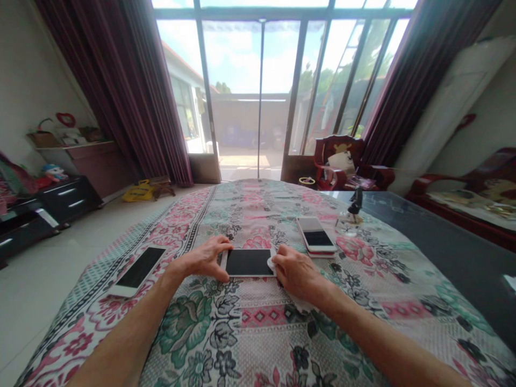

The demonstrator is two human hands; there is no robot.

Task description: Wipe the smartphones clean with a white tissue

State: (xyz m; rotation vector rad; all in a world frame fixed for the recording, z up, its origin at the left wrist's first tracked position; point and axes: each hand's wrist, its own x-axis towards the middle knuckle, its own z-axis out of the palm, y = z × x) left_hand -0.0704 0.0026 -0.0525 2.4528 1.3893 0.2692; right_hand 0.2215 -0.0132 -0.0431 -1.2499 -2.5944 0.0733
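Observation:
A white phone with a dark screen (pixel 248 262) lies sideways on the flowered tablecloth (pixel 258 344), between my two hands. My left hand (pixel 207 259) grips its left end, with the thumb at the near edge and the fingers at the far edge. At the right end, my right hand (pixel 293 270) has its fingers closed on a white cloth (pixel 271 264), which touches the screen. Part of the cloth is hidden under that hand.
Another white phone (pixel 139 271) lies at the left. Stacked phones (pixel 316 235) are at the right, and behind them stands a clear spray bottle with a black top (pixel 355 203). A dark tabletop (pixel 427 236) and red wooden chair (pixel 338 158) are beyond.

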